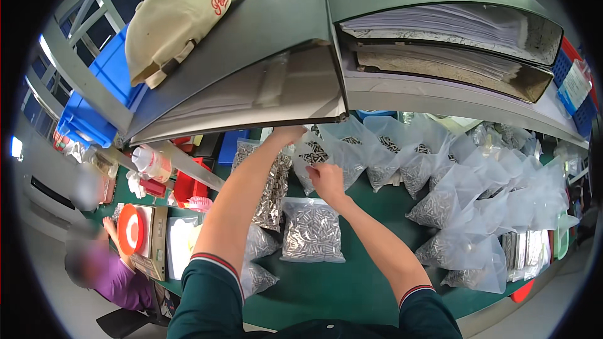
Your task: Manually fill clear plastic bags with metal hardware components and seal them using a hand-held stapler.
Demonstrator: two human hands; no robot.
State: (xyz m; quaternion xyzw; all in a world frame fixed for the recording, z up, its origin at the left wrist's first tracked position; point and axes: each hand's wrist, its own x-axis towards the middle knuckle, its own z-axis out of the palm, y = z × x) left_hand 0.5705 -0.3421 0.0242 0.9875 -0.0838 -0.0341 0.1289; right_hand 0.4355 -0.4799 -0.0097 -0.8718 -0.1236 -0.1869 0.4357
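Observation:
My right hand (328,179) is closed, with bent fingers against the front side of a clear plastic bag (304,179) of small metal pins. Farther back and to the left, my left hand (290,134) reaches to the same bag's top edge; the overhanging binder partly hides its fingers. A flat, full bag of short silvery pins (312,231) lies on the green table in front of me. Beside it, under my left forearm, is a long bag of metal parts (271,194). More small filled bags (259,243) rest by my left arm.
Several open bags of metal pins (433,207) crowd the right side. Binders (251,56) and a cap (179,22) sit on the shelf (440,97) overhead. At left, a person in purple (122,282) has a hand at a red bowl (130,229) on a scale (157,245).

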